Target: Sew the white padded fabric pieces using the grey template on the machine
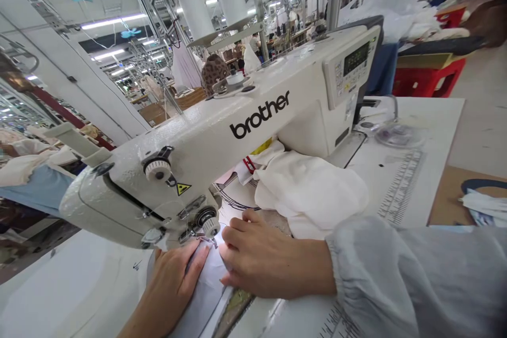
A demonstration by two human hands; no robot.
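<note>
Head view: the pale cloth [201, 290] lies between the two hands, its near part running under the left hand's fingers and up against the right hand's fingertips. It forms a narrow strip whose long axis points from the bottom edge of the frame up to the presser foot [200, 237], slanting slightly to the right. A dark line follows one of its edges.

The left hand [168, 285] lies flat on the cloth, fingers nearly together and pointing toward the presser foot, not gripping. The right hand [269, 259], in a gray gathered sleeve [396, 280], comes in from the side, its fingers curled down on the cloth just beside the foot. Whether they pinch it, I cannot tell.

Past the right hand sits a bunched white fabric [309, 190], under the arm of the white Brother sewing machine [222, 137]. To that hand's far side, a white table [400, 169] carries printed ruler marks [400, 187]. Thread cones [194, 10] stand high above both hands.
</note>
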